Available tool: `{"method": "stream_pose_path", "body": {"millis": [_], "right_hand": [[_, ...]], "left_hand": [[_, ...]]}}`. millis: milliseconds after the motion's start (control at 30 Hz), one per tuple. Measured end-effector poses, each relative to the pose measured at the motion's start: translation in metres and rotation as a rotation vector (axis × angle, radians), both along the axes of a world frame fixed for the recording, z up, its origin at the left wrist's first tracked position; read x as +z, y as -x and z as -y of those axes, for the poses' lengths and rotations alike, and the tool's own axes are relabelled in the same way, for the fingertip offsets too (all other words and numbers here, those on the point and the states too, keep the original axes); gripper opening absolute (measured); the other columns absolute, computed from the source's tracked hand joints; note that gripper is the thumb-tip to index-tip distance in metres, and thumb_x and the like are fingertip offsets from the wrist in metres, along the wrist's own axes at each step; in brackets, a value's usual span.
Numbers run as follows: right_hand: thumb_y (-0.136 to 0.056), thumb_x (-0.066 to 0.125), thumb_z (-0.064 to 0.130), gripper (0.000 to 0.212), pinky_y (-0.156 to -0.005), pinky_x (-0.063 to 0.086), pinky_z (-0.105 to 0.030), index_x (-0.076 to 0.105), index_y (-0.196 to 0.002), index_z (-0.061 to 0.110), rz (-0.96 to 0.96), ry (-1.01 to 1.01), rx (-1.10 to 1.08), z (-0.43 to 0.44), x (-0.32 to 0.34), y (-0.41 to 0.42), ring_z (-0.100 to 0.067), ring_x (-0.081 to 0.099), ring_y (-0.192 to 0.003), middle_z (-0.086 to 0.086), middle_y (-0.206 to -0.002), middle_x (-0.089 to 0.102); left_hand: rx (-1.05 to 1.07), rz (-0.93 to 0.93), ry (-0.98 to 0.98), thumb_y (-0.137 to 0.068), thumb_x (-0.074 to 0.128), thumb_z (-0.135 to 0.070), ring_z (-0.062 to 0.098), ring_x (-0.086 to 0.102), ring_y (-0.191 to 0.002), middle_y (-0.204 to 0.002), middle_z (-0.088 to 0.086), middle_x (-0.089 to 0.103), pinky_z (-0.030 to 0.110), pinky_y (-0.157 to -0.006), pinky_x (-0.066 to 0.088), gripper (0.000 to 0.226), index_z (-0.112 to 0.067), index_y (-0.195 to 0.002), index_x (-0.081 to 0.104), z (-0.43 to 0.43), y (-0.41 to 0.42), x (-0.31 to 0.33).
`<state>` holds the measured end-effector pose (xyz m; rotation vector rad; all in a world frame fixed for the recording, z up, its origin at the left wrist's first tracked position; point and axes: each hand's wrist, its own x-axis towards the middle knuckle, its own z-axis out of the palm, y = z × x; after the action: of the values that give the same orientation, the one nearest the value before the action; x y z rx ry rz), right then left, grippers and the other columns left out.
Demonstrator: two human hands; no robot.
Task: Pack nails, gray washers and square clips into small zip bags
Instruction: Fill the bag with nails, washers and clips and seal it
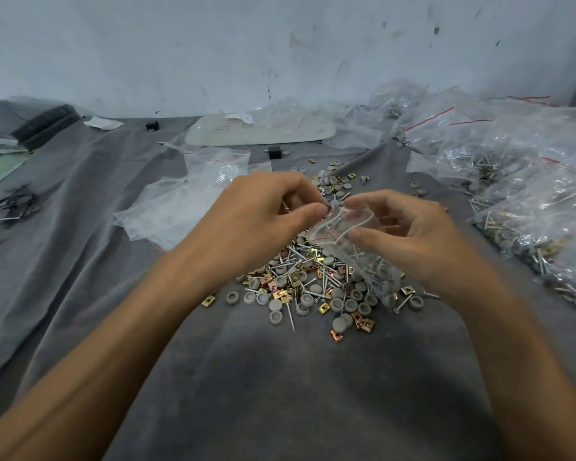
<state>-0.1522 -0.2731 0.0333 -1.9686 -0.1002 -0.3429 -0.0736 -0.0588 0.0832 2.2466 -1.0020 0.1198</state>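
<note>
1. your right hand [403,234] is clamped on the small zip bag [356,251], thumb on the near lip and fingers on the far lip. that spreads the mouth into an open curve so parts can drop in.
2. the bag hangs just above the right side of the pile [313,284], with its bottom sagging down to it. through the plastic you can see some nails and gray pieces already inside, so i judge it part filled.
3. your left hand [266,207] is pinched together at thumb and forefinger on a small gray part [335,204], right at the bag's mouth above the pile's far side. it looks like a washer, but it is too small to be sure.
4. holding the bag over the pile makes sense: anything that slips falls back among the loose nails [292,316], gray washers [275,305] and square clips [336,335].
5. the pile sits in a dip of the gray cloth [280,387], which likely stops round pieces rolling off.
6. empty bags [180,211] lie left of the pile and filled bags [529,207] are heaped to its right, a layout that suits taking from one side and finishing on the other.
7. next, i'd expect you to let go into the mouth; watch that the lip doesn't fold shut.
</note>
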Motion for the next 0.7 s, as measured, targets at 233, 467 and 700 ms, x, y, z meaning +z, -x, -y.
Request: {"method": "stream_pose_path", "body": {"millis": [233, 467, 700], "right_hand": [[-0.087, 0.08, 0.026, 0.033, -0.087, 0.06, -0.031, 0.071, -0.114, 0.041, 0.014, 0.011, 0.006, 0.002, -0.003, 0.0, -0.005, 0.07, -0.1, 0.016, -0.106, 0.074], [-0.085, 0.081, 0.026, 0.033, -0.081, 0.056, -0.019, 0.072, -0.114, 0.04, 0.017, 0.022, 0.006, -0.005, -0.007, -0.005, -0.005, 0.07, -0.095, 0.015, -0.105, 0.075], [-0.087, 0.081, 0.023, 0.033, -0.094, 0.056, -0.041, 0.073, -0.113, 0.041, -0.009, 0.072, 0.01, -0.015, -0.013, -0.007, -0.009, 0.069, -0.103, 0.007, -0.108, 0.074]], "left_hand": [[0.002, -0.025, 0.083, -0.093, 0.067, -0.045, 0.001, 0.056, -0.061, -0.075, -0.016, 0.065, 0.015, -0.054, 0.041, 0.012, -0.034, -0.09, 0.068, 0.0, -0.007, -0.025], [0.034, -0.05, -0.14, -0.091, 0.071, -0.036, 0.005, 0.059, -0.069, -0.074, -0.016, 0.064, 0.022, -0.059, 0.042, 0.007, -0.032, -0.086, 0.07, -0.04, -0.005, -0.074], [0.154, 0.117, -0.317, -0.09, 0.055, -0.062, 0.005, 0.054, -0.087, -0.088, -0.018, 0.058, 0.031, -0.071, 0.048, 0.03, -0.034, -0.091, 0.066, -0.042, 0.003, -0.102]]}}
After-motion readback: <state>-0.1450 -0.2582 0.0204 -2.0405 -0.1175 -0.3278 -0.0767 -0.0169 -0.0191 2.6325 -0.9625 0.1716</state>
